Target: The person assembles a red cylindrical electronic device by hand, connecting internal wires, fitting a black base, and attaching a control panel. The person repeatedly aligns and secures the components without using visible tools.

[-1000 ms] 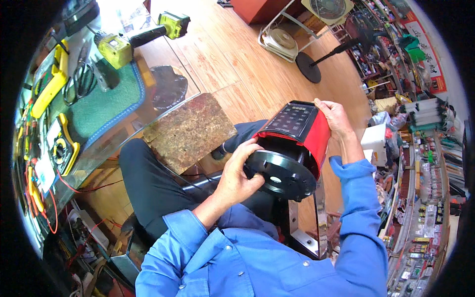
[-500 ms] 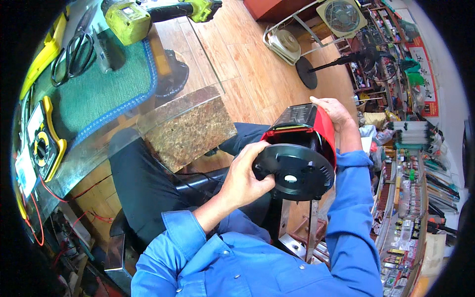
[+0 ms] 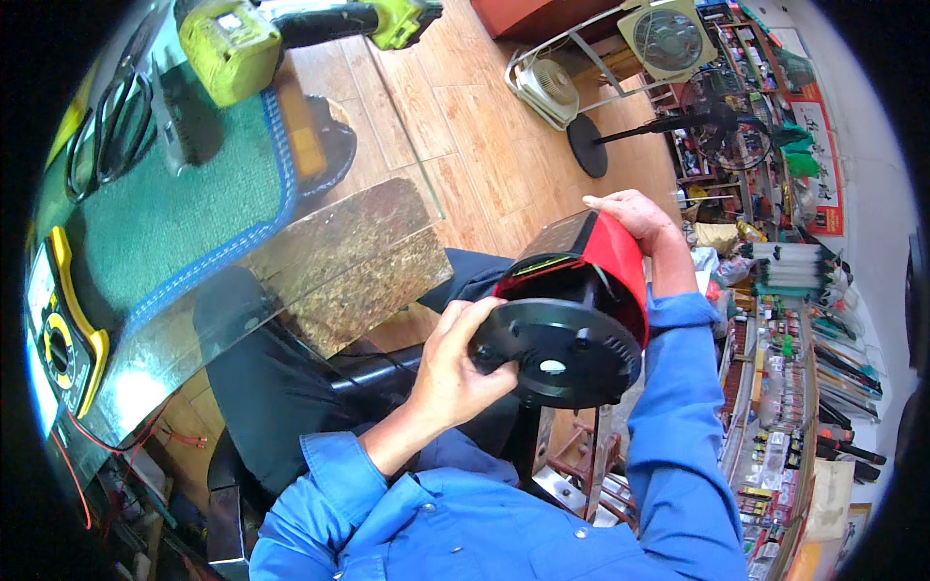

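Observation:
Over my lap I hold a red appliance housing [image 3: 618,254] with a dark panel on its upper left side. Its black round base plate [image 3: 596,373], which has a pale spot near the middle and slots at the right, faces me. My left hand [image 3: 450,368] pinches the plate's left rim, thumb on the near face. On the far side, my right hand [image 3: 635,221] is wrapped round the red housing. A dark gap shows between plate and housing at the top left, with black parts inside. Whether they still join at the right is hidden.
At left, a glass-topped table holds a green mat [image 3: 199,208], a yellow-black multimeter [image 3: 63,329], a black cable [image 3: 107,145] and a yellow-green power tool [image 3: 232,48]. A rough brown board [image 3: 363,271] lies by my knees. Fans [image 3: 668,41] and crowded shelves [image 3: 785,426] stand at right.
The view has shifted slightly. The gap between the black base plate and the red housing looks wider, and the housing has tilted a little. Both hands keep their holds.

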Tool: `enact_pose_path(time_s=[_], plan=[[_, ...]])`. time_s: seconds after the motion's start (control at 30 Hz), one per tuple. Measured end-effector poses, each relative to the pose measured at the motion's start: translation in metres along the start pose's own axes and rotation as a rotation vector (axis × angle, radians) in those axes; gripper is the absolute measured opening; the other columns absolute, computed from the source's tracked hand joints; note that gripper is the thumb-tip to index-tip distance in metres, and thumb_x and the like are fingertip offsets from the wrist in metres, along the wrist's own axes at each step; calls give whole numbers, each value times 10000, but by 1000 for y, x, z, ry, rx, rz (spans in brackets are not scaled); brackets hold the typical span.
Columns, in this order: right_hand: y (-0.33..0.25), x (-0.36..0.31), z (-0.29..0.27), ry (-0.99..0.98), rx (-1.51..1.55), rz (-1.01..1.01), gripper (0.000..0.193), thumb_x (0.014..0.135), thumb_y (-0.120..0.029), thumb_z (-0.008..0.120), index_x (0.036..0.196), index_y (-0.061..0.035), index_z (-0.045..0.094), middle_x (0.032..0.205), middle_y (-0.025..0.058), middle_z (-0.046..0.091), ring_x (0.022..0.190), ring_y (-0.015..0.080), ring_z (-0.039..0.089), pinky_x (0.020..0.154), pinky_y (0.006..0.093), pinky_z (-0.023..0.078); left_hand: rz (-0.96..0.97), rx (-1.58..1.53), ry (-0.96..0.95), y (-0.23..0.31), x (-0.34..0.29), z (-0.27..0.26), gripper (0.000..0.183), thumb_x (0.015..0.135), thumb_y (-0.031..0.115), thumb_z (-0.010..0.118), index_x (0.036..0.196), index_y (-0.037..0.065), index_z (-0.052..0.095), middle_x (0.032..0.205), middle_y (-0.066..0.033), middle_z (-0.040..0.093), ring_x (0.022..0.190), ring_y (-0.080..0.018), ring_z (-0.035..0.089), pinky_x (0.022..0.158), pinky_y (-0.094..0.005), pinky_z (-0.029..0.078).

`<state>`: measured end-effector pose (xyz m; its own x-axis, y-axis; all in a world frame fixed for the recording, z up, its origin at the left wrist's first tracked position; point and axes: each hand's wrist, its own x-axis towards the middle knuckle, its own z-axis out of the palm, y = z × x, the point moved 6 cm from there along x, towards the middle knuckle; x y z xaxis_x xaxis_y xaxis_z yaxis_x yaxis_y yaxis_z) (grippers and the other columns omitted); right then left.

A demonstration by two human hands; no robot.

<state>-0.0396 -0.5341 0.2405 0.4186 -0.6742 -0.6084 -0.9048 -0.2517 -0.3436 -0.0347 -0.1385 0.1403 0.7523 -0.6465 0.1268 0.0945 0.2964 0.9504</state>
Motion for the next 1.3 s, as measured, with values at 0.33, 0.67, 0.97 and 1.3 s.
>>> enact_pose_path(time_s=[0.33, 0.67, 0.97, 1.3], plan=[[-16, -12, 9, 62, -60, -42, 408, 1024, -374, 889, 1051, 32, 863, 923, 105, 835, 749, 204, 757, 707, 403, 625, -45, 3, -116, -27, -7, -3, 825, 773, -34, 934, 1527, 47, 612, 1302, -69, 586, 1205, -186, 647, 1044, -330, 546], [-17, -6, 10, 98, -172, -56, 450, 1000, -415, 897, 1096, 25, 882, 956, 143, 851, 768, 247, 773, 751, 452, 636, 31, -147, -57, -46, -8, -5, 814, 754, 14, 960, 1508, 71, 659, 1263, -63, 611, 1088, -177, 629, 862, -298, 526], [-36, -7, 19, 108, -350, -66, 484, 1010, -428, 857, 1177, 25, 882, 976, 181, 855, 834, 295, 796, 825, 475, 640, -74, -177, -135, -51, -12, -11, 807, 766, -53, 935, 1496, 14, 597, 1439, -106, 582, 1328, -215, 631, 1112, -376, 561], [-31, -12, 16, 91, -317, -104, 454, 1036, -411, 836, 1136, 29, 888, 931, 152, 854, 775, 244, 781, 787, 441, 637, -76, -282, -207, -42, -15, 4, 744, 830, -22, 940, 1476, 61, 580, 1715, -233, 579, 1437, -235, 645, 1196, -423, 524]])
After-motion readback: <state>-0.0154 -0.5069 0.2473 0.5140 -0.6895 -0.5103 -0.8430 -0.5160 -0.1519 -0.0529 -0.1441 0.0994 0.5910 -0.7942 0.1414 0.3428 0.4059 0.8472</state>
